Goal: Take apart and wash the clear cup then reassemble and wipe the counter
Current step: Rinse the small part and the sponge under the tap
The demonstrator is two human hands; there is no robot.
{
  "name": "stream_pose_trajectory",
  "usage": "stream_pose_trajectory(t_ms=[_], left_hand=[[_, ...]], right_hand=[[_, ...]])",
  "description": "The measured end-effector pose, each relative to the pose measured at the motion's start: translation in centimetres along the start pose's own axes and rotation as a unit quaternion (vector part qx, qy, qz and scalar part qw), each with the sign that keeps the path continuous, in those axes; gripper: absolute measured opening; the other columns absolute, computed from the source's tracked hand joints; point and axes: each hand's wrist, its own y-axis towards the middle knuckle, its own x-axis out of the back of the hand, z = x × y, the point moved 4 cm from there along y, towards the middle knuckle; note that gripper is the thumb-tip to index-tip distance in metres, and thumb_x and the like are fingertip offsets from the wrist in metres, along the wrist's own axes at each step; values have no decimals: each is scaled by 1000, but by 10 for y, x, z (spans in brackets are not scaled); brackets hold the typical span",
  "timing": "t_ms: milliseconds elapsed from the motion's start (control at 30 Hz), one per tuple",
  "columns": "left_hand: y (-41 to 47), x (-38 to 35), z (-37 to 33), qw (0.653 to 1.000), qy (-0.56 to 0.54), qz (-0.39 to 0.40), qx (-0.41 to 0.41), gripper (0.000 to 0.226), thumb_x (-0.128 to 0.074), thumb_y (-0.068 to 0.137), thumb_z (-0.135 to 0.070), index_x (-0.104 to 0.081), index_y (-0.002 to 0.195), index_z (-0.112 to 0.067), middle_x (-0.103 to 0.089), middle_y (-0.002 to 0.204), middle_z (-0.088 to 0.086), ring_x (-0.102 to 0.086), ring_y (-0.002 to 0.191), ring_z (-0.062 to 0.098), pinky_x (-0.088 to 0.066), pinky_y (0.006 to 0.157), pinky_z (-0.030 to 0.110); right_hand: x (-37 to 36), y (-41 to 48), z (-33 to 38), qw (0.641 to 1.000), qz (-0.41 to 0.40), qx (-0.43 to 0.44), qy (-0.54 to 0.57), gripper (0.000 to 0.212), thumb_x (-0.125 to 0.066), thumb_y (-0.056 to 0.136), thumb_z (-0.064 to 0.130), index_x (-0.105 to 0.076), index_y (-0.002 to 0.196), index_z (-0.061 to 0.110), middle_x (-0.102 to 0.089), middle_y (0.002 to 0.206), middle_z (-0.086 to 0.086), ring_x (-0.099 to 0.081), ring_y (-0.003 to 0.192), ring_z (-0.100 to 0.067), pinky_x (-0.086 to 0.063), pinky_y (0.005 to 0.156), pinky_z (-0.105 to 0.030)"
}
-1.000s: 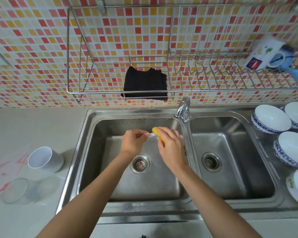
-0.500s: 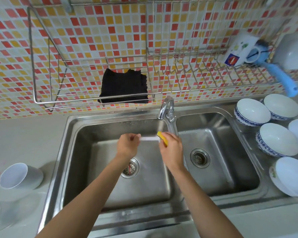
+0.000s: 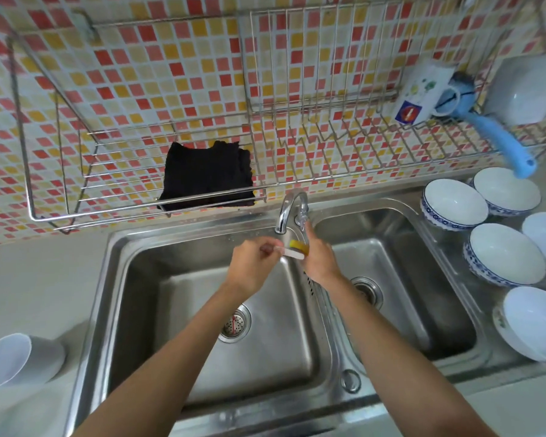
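Over the left basin of the steel sink [image 3: 133,279], my left hand [image 3: 252,263] pinches one end of a thin white straw [image 3: 292,253]. My right hand [image 3: 317,260] holds a yellow sponge [image 3: 298,245] against the straw's other end. A finger of that hand stretches up to the handle of the tap [image 3: 289,209]. The spout hangs just above the straw. A white cup part [image 3: 16,361] lies on its side on the counter at the far left. The clear cup itself is out of view.
A black cloth [image 3: 207,178] hangs in the wire rack [image 3: 328,127] on the tiled wall. A blue brush [image 3: 498,134] and a white mug [image 3: 423,93] sit in the rack at right. Several white bowls [image 3: 505,253] stand right of the right basin [image 3: 391,272].
Both hands have risen with the straw and sponge to just under the spout. My right hand's finger now reaches the tap handle. The view has swung right, and the clear cup has left it.
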Motion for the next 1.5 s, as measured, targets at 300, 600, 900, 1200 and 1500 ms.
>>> stream_pose_trajectory(t_ms=[300,600,900,1200,1500], left_hand=[[6,-2,-13,999,-29,-17,-10,7,-71,86,-18,-75,90,-14,-71,80,2,-55,63,3,-41,61,3],[6,0,-6,998,-56,-26,17,13,-68,89,-26,-74,86,-15,-69,67,-3,-60,54,-6,-49,64,15],[5,4,1,996,-69,-43,21,16,-69,88,-31,-75,90,-16,-75,75,2,-68,64,7,-52,67,14],[-3,-3,6,999,-14,24,-36,21,-68,89,-26,-74,108,-18,-75,98,-2,-71,87,10,-55,86,27],[-14,21,16,999,-15,-23,-21,20,-68,89,-24,-74,107,-18,-75,94,-3,-68,86,8,-48,77,8]], right_hand=[[9,1,-9,996,7,-13,91,76,-66,86,15,-27,151,23,-58,132,-10,-59,113,-31,-45,86,-30],[-3,-30,-37,980,0,-91,176,65,-64,85,27,-37,145,31,-57,100,4,-56,81,-13,-53,80,-33],[0,-49,-46,955,-22,-124,270,56,-59,86,12,-49,137,33,-61,120,13,-64,80,-11,-50,71,-14],[-4,-54,-48,936,2,-155,316,49,-55,89,16,-51,136,30,-56,128,8,-57,100,0,-46,85,-20],[-31,-48,-38,822,75,-248,508,43,-49,89,2,-56,129,17,-65,114,-13,-61,100,-28,-48,93,-48]])
